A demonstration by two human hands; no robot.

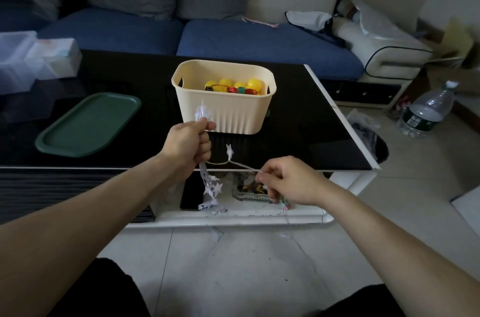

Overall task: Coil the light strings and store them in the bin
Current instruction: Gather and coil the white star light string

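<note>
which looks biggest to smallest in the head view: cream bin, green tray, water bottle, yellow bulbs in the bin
1. green tray
2. cream bin, close to the tray; it stands taller, so this order is unsure
3. water bottle, on the floor farther off, so true size unsure
4. yellow bulbs, each smallest

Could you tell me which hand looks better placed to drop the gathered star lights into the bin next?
Left, probably. The left hand grips the bundled star light string right beside the cream bin, while the right hand only pinches the trailing wire, lower and nearer the person.
</note>
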